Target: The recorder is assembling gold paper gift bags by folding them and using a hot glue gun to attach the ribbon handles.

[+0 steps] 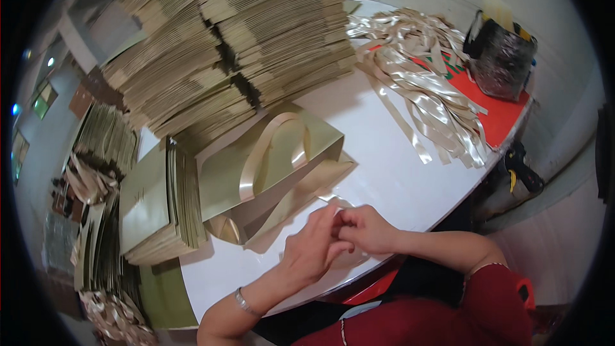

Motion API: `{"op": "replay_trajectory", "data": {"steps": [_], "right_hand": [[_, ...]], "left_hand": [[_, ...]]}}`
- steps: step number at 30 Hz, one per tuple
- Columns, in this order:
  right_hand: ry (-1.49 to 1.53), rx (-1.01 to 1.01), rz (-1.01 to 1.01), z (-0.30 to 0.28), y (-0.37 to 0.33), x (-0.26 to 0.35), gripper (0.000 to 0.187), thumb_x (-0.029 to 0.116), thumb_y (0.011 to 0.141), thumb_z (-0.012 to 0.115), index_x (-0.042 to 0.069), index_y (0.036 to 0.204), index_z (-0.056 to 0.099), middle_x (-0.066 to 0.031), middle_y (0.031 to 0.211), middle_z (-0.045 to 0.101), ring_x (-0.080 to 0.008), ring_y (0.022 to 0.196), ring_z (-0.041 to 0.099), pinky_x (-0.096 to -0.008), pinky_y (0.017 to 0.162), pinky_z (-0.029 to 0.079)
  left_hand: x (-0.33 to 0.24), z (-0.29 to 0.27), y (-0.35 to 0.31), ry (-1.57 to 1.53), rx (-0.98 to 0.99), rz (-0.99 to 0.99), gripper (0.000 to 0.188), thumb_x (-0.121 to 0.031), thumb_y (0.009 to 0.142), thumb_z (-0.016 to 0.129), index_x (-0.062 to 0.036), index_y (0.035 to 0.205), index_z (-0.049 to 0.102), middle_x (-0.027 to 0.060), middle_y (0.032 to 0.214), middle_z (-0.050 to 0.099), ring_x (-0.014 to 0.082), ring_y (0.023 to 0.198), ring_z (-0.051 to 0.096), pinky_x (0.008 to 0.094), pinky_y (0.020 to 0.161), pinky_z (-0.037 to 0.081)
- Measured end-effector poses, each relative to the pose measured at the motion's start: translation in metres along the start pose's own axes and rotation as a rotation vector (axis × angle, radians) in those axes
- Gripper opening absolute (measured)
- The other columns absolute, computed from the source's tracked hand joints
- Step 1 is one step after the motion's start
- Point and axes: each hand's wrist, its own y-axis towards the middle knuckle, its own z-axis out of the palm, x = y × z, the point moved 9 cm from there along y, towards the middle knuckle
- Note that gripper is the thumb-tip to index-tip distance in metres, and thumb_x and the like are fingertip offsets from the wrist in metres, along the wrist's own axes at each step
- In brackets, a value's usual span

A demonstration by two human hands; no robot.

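In front of me on the white table, an olive-gold paper bag lies on its side with its mouth toward me. A cream satin ribbon handle loops up over its upper panel. My left hand, with a bracelet at the wrist, meets my right hand just before the bag's mouth. Both have their fingers closed in a pinch. A strip of cream ribbon comes out by the fingertips. The exact grip on it is hidden behind the fingers.
Tall stacks of flat bags rise at the back. A bundle of folded bags stands left of the open one. Loose satin ribbons heap at the far right on a red sheet, beside a plastic-wrapped holder.
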Motion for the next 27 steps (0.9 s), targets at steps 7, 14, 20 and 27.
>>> {"op": "replay_trajectory", "data": {"steps": [7, 14, 20, 27], "right_hand": [[-0.748, 0.267, -0.621, 0.062, 0.005, 0.057, 0.018, 0.020, 0.083, 0.063, 0.007, 0.096, 0.065, -0.0082, 0.089, 0.066, -0.0258, 0.077, 0.065, -0.0343, 0.067, 0.051], [-1.095, 0.544, -0.028, 0.064, 0.166, 0.004, 0.036, 0.036, 0.086, 0.059, 0.007, 0.107, 0.061, -0.0079, 0.106, 0.063, -0.0200, 0.101, 0.056, -0.0318, 0.089, 0.041], [-0.901, 0.540, 0.099, 0.067, 0.167, 0.024, 0.044, 0.042, 0.082, 0.062, 0.006, 0.108, 0.062, -0.0050, 0.103, 0.062, -0.0151, 0.097, 0.054, -0.0283, 0.086, 0.040], [-0.741, 0.395, 0.122, 0.069, 0.156, 0.044, 0.045, 0.036, 0.077, 0.071, 0.003, 0.107, 0.062, -0.0086, 0.104, 0.061, -0.0175, 0.101, 0.053, -0.0284, 0.088, 0.039]], "left_hand": [[0.069, 0.001, -0.112, -0.859, 0.109, -1.109, 0.012, -0.011, 0.088, 0.062, 0.0000, 0.089, 0.066, 0.0043, 0.067, 0.064, 0.0056, 0.051, 0.052, 0.0202, 0.045, 0.041], [0.136, 0.006, -0.135, -1.178, -0.407, -1.012, 0.013, -0.008, 0.091, 0.053, 0.0030, 0.099, 0.054, 0.0157, 0.091, 0.064, 0.0232, 0.075, 0.066, 0.0331, 0.067, 0.055], [0.139, 0.007, -0.124, -1.326, -0.482, -1.088, 0.016, -0.007, 0.091, 0.052, 0.0037, 0.102, 0.054, 0.0160, 0.092, 0.063, 0.0241, 0.077, 0.066, 0.0356, 0.069, 0.056], [0.148, 0.014, -0.117, -1.201, -0.528, -1.122, 0.019, -0.020, 0.091, 0.058, -0.0012, 0.092, 0.056, 0.0097, 0.079, 0.064, 0.0107, 0.050, 0.053, 0.0231, 0.045, 0.045]]}}
